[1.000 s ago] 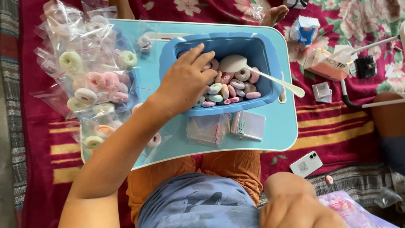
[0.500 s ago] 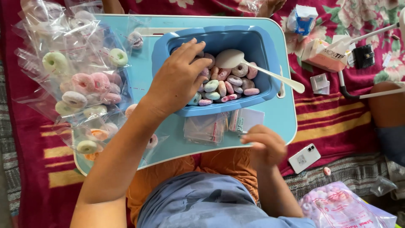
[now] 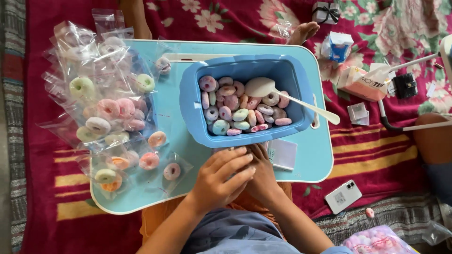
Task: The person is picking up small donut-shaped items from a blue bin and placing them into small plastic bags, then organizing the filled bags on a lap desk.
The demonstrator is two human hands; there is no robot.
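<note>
My left hand (image 3: 221, 175) lies over my right hand (image 3: 262, 175) at the near edge of a light blue lap tray (image 3: 179, 146). Both are just in front of a blue tub (image 3: 188, 103). The tub holds several pastel ring candies (image 3: 240, 115) and a white spoon (image 3: 301, 106) leaning out to the right. A small stack of clear plastic bags (image 3: 283, 154) sits right beside my right hand. What is between my fingers is hidden by the overlapping hands.
A pile of clear bags with ring candies (image 3: 108, 110) covers the tray's left side. On the red floral blanket lie a white phone (image 3: 343, 196), a pink candy bag (image 3: 376, 240) and small cartons (image 3: 336, 46). Another person's foot (image 3: 303, 32) and knee (image 3: 435, 136) are near.
My left hand has come out of the tub and moved down to the tray's near edge. My right hand rose from my lap to meet it under the tub.
</note>
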